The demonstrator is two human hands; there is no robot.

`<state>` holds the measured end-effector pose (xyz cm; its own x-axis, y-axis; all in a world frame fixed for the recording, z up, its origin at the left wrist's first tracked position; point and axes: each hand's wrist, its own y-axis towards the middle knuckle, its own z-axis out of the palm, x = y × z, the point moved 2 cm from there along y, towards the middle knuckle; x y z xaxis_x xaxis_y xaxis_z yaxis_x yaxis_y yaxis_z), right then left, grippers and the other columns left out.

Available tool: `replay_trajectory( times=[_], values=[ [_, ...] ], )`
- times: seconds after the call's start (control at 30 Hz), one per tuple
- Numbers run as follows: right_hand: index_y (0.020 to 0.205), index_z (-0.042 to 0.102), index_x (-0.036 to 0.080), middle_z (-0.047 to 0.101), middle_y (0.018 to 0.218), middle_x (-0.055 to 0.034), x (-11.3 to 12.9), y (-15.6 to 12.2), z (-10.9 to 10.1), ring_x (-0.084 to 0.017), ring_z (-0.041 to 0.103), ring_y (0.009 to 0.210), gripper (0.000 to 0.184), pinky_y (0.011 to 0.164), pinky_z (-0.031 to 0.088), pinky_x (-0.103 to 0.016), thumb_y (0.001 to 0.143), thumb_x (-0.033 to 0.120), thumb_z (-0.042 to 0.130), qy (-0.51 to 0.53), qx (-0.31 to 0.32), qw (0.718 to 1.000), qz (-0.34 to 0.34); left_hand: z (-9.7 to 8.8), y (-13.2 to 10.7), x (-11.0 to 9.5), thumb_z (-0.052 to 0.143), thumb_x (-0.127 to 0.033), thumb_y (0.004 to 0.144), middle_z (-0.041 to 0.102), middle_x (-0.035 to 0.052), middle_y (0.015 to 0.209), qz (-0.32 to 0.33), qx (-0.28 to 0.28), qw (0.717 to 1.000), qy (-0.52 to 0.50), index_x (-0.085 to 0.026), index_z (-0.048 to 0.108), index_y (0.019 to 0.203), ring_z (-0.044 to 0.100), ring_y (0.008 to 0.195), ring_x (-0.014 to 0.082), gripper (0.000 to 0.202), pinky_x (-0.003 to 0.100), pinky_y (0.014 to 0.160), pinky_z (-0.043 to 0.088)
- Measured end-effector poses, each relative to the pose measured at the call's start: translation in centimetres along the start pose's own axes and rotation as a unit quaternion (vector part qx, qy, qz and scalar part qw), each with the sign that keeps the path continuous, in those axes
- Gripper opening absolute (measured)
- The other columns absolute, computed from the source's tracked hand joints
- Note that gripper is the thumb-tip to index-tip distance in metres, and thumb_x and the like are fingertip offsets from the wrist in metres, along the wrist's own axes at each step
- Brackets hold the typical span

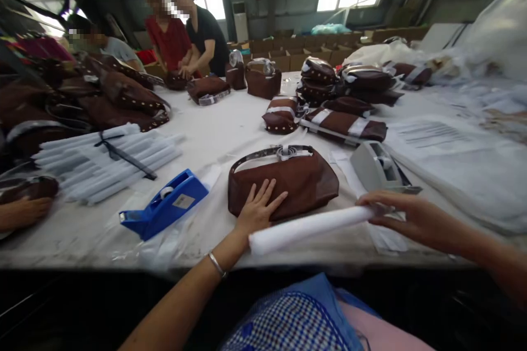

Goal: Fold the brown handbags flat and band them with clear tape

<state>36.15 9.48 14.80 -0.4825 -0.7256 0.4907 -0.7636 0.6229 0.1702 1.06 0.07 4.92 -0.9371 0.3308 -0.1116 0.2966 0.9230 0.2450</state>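
Note:
A brown handbag [304,175] lies flat on the white table [230,126] in front of me, its strap wrapped in clear film. My left hand [258,209] rests on the bag's near left part, fingers stretched out flat. My right hand [405,213] is closed on the right end of a white foam roll [307,227], which stretches leftward across the table's near edge, just in front of the bag. A silver bracelet is on my left wrist.
A blue tape dispenser [164,204] sits left of the bag, a grey one [374,167] to its right. White foam rolls [107,162] lie in a bundle at left. More brown bags [329,115] are piled across the table. Several people work at the far left; another person's hand [24,211] rests at the left edge.

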Motion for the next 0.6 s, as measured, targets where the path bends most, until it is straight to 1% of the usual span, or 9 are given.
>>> replay_trajectory(
  times=[0.07,0.13,0.2,0.27,0.37,0.47,0.53,0.6],
  values=[
    [0.115,0.069,0.027,0.071,0.114,-0.0064,-0.5,-2.9,2.8,-0.026,0.067,0.102,0.026,0.091,0.054,-0.034,0.091,0.033,0.067,-0.024,-0.037,0.999,-0.016,-0.4,0.2,-0.1,0.059,-0.009,0.083,0.009,0.0096,0.168,0.004,0.012,1.000,-0.008,-0.035,0.027,0.154,0.010,0.154,0.0332,0.082,0.062,0.121,0.018],
    [0.114,0.068,0.026,0.071,0.113,-0.0061,-0.3,-3.7,5.8,-0.026,0.065,0.104,0.022,0.094,0.051,-0.040,0.093,0.027,0.063,-0.062,-0.086,0.994,-0.038,-0.9,0.5,0.0,0.058,-0.007,0.083,0.007,0.0087,0.168,0.008,0.027,0.999,-0.016,-0.037,0.027,0.154,0.010,0.154,0.0336,0.083,0.063,0.121,0.018],
    [0.112,0.068,0.024,0.071,0.110,-0.0061,0.3,-3.0,8.4,-0.026,0.064,0.102,0.019,0.095,0.049,-0.042,0.095,0.022,0.059,-0.099,-0.144,0.983,-0.063,-1.4,0.8,0.2,0.056,-0.008,0.085,0.006,0.0080,0.168,0.014,0.051,0.998,-0.022,-0.039,0.028,0.153,0.010,0.153,0.0345,0.080,0.063,0.120,0.020],
    [0.111,0.068,0.022,0.072,0.108,-0.0063,0.9,-1.4,10.3,-0.025,0.062,0.101,0.019,0.096,0.047,-0.043,0.096,0.019,0.057,-0.128,-0.199,0.969,-0.074,-1.9,1.1,0.5,0.055,-0.008,0.086,0.005,0.0074,0.168,0.018,0.074,0.997,-0.027,-0.040,0.028,0.153,0.011,0.153,0.0349,0.079,0.063,0.120,0.022],
    [0.110,0.067,0.021,0.072,0.108,-0.0059,1.2,1.0,12.2,-0.025,0.059,0.102,0.020,0.095,0.044,-0.041,0.096,0.014,0.055,-0.160,-0.258,0.951,-0.062,-2.2,1.4,0.7,0.055,-0.005,0.084,0.005,0.0075,0.168,0.018,0.096,0.995,-0.031,-0.041,0.027,0.153,0.011,0.153,0.0350,0.083,0.063,0.120,0.022],
    [0.105,0.069,0.021,0.071,0.101,-0.0059,1.0,2.6,13.4,-0.025,0.057,0.100,0.021,0.091,0.043,-0.040,0.094,0.010,0.054,-0.189,-0.302,0.933,-0.042,-2.3,1.2,0.6,0.058,-0.007,0.085,0.005,0.0087,0.168,0.020,0.097,0.995,-0.024,-0.042,0.027,0.153,0.011,0.153,0.0358,0.082,0.063,0.120,0.022],
    [0.099,0.069,0.021,0.069,0.095,-0.0067,0.9,3.3,14.0,-0.025,0.056,0.096,0.020,0.089,0.042,-0.040,0.093,0.010,0.054,-0.208,-0.315,0.925,-0.034,-2.3,0.9,0.3,0.063,-0.020,0.089,0.004,0.0100,0.168,0.025,0.085,0.996,-0.013,-0.041,0.028,0.153,0.011,0.153,0.0374,0.076,0.064,0.119,0.022],
    [0.095,0.069,0.020,0.066,0.090,-0.0074,0.9,3.9,14.4,-0.026,0.055,0.092,0.019,0.086,0.042,-0.040,0.092,0.009,0.054,-0.232,-0.312,0.921,-0.022,-2.2,0.6,0.0,0.067,-0.041,0.088,0.002,0.0119,0.168,0.034,0.066,0.997,-0.002,-0.040,0.027,0.153,0.010,0.153,0.0394,0.077,0.066,0.118,0.022]
  ],
)
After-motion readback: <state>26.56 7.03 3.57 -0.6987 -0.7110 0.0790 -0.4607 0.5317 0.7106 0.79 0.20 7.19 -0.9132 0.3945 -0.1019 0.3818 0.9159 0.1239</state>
